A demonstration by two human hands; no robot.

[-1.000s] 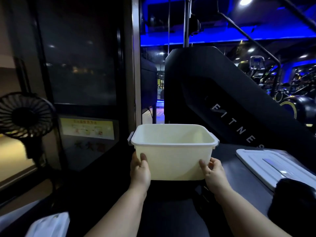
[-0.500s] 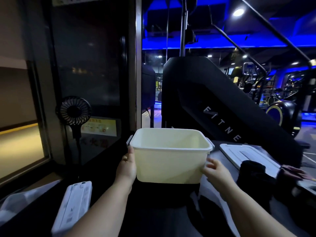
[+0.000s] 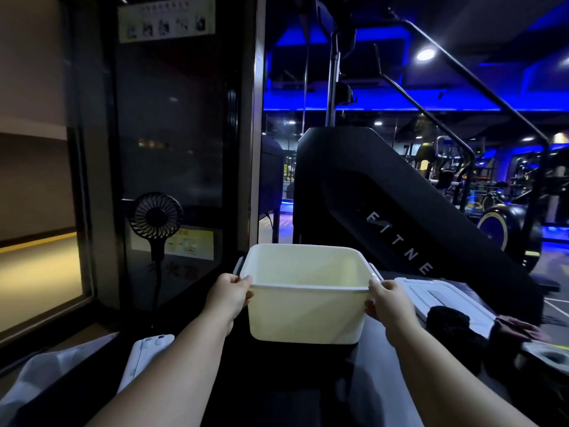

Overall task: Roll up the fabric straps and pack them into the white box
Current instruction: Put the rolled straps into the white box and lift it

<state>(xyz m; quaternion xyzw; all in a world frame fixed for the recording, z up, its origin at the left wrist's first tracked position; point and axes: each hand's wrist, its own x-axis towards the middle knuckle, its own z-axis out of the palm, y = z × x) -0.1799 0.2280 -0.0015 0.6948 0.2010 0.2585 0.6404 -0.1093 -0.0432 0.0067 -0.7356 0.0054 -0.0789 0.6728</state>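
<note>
We hold the white box [image 3: 304, 312] in front of us, left hand [image 3: 229, 295] & right hand [image 3: 389, 305] curled round the near rim corners. Looks empty, so prob. light. Stiff, smooth plastic, maybe slippery; the rim lip is the best grip.

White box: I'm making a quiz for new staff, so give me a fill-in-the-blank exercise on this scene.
The left hand and right hand grip the white box by its ____.
The lid lies to the box's ____.
The fan left of the box is coloured ____.
Missing: rim; right; black.
</note>
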